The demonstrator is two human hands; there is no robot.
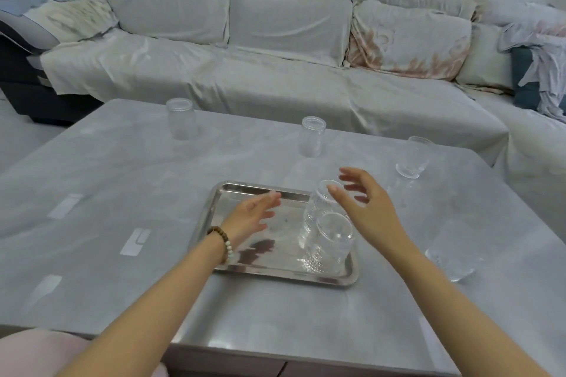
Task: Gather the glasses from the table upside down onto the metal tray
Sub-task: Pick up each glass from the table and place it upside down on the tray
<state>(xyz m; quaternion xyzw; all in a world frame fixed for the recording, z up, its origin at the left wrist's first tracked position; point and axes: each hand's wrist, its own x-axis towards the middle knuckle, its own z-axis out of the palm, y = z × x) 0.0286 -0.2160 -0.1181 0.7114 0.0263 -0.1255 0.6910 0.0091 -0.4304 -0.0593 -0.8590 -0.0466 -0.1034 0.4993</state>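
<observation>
A metal tray (245, 269) lies on the grey table in front of me. Two clear glasses stand upside down on its right side, one at the back (321, 205) and one in front (332, 242). My left hand (251, 217) hovers open over the tray's middle, holding nothing. My right hand (364, 202) is open just right of the back glass, fingers spread, not gripping it. More glasses stand on the table: far left (181, 119), far middle (312, 136), far right (413, 157) and near right (453, 254).
The table (92, 223) ends close to me at the bottom and at a covered sofa (245, 76) behind. Pale tape-like marks (134, 242) lie on the table's left part. A pink cushion (36, 352) shows at bottom left.
</observation>
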